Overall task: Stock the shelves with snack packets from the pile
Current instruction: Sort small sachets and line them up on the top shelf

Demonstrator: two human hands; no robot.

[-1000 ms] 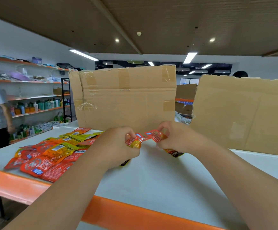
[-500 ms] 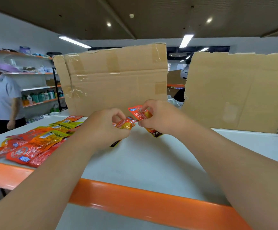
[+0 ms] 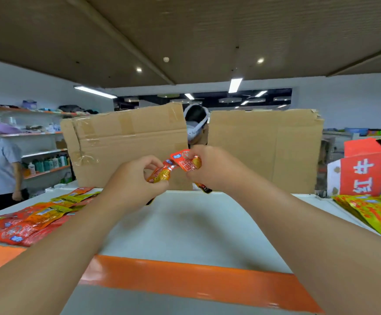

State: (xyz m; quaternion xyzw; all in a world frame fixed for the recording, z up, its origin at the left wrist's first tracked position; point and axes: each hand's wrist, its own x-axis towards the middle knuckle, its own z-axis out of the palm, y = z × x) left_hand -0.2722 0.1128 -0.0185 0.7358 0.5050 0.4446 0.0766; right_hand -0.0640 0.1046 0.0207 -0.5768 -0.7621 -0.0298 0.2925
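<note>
Left hand (image 3: 137,178) pinches an orange packet (image 3: 160,175), right hand (image 3: 210,164) grips a red packet (image 3: 186,161), both held up. The pile (image 3: 37,219) lies left of the left hand and yellow packets (image 3: 371,214) lie right of the right hand. The shelf (image 3: 185,223) below the hands is unfilled, so I'd say roughly midway.

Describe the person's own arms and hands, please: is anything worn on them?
The left hand and the right hand are bare: no gloves, rings or watch show. The left forearm and the right forearm are bare too, with no sleeve in view up to the picture's edge.
</note>
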